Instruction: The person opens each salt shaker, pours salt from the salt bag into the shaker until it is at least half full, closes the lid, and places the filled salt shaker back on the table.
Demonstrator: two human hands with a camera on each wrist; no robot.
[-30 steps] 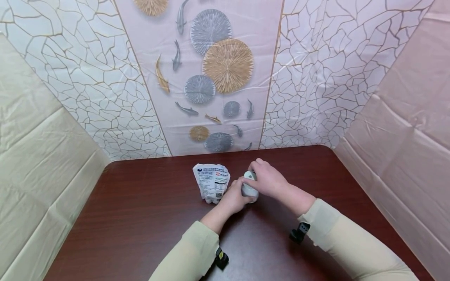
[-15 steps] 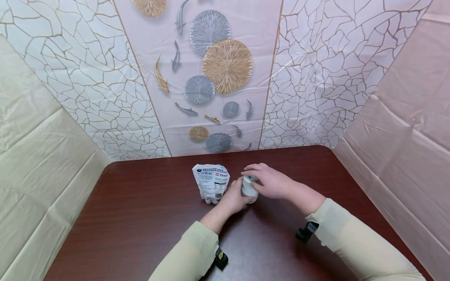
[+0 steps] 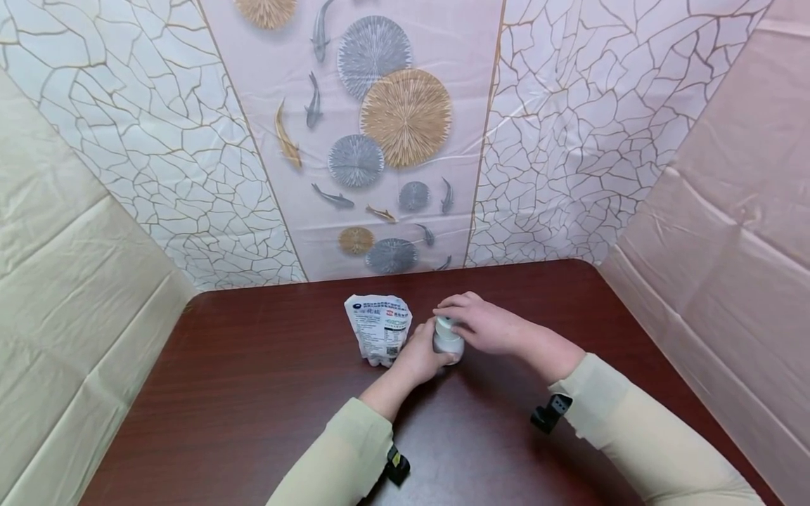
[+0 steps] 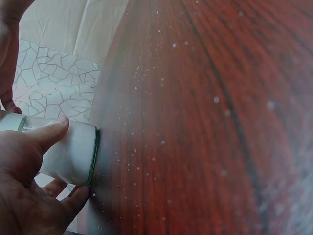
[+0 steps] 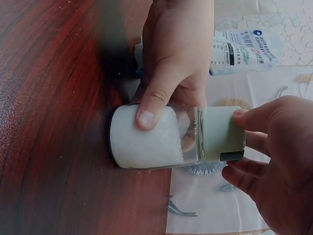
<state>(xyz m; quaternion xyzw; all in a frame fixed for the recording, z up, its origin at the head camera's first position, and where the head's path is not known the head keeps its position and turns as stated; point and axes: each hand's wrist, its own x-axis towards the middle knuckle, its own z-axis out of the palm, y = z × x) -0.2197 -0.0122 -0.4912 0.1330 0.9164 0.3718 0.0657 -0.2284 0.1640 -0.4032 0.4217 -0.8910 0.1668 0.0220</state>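
Note:
A clear glass seasoning jar (image 5: pixel 146 139), largely full of white granules, stands upright on the table. Its cap (image 5: pixel 220 132) is pale green with a small dark tab at the rim. My left hand (image 3: pixel 419 357) grips the jar's glass body, thumb on the near side and fingers around behind. Over the top, my right hand (image 3: pixel 490 325) holds the cap with its thumb on one side and fingers across the other. In the right wrist view the cap sits on the jar's neck. My left fingers are partly hidden behind the glass.
Just left of the jar, a white printed pouch (image 3: pixel 378 327) stands on the dark red wooden table (image 3: pixel 253 393). White specks dot the tabletop in the left wrist view. Patterned cloth (image 3: pixel 405 140) hangs behind the table, and plain cloth walls (image 3: pixel 82 337) flank it.
My right hand has shifted slightly right, and its fingers have moved from wrapping the far side of the cap to lying across its top. The left hand and jar stay put.

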